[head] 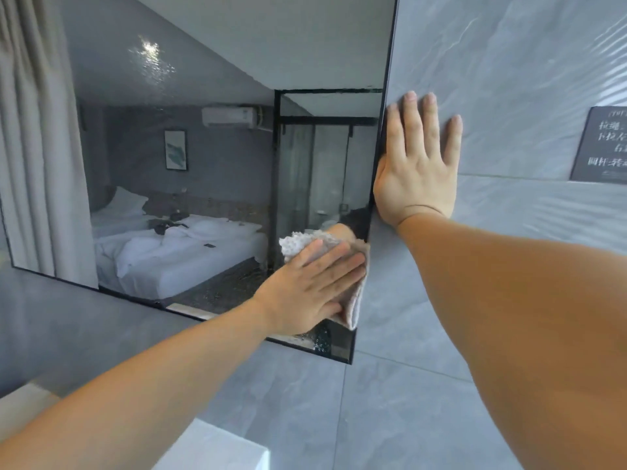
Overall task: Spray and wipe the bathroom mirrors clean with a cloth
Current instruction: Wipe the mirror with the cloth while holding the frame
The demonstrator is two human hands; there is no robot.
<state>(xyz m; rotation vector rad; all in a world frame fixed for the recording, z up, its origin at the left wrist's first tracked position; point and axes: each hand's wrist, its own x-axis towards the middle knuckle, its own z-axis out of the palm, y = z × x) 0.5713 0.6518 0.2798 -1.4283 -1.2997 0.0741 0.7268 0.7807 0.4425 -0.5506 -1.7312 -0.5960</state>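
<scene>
A large frameless mirror (210, 137) with a dark edge hangs on the grey tiled wall; it reflects a bedroom with a white bed. My left hand (310, 286) presses a pale beige cloth (353, 300) flat against the mirror's lower right corner, fingers spread over it. Part of the cloth hangs down past my palm. Droplets speckle the glass below the cloth and near the top left. My right hand (419, 164) lies flat and empty on the wall tile just right of the mirror's right edge, fingers pointing up. No spray bottle is in view.
A dark sign (600, 147) with white characters is fixed to the wall at the far right. A white ledge or basin edge (217, 449) shows at the bottom centre. A beige curtain (37, 130) hangs at the left.
</scene>
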